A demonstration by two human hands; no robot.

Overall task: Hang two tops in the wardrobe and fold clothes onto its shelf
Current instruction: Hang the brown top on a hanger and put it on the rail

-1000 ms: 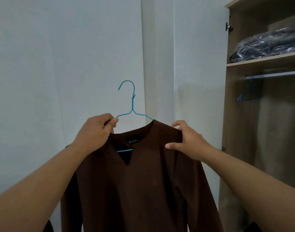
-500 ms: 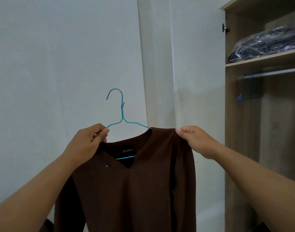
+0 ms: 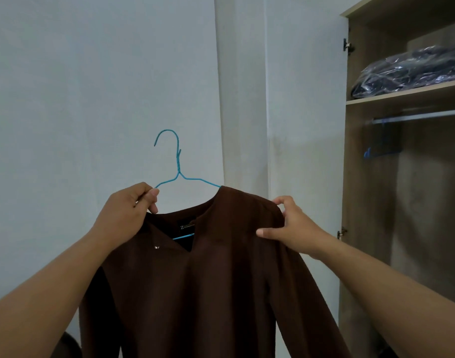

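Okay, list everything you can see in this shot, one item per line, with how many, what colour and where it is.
brown top: one, dark brown, held up at centre, on the wire hanger
wire hanger: one, blue, hook above the top's neckline
wardrobe: one, light wood, open, at right
shelf: one, light wood, upper part of the wardrobe
plastic-wrapped bundle: one, dark, in clear plastic, on the shelf
rail: one, grey, under the shelf
second hanger: one, blue, blurred, hanging from the rail
wall: white, behind the top
left hand: grips the hanger and the top's left shoulder
right hand: pinches the top's right shoulder
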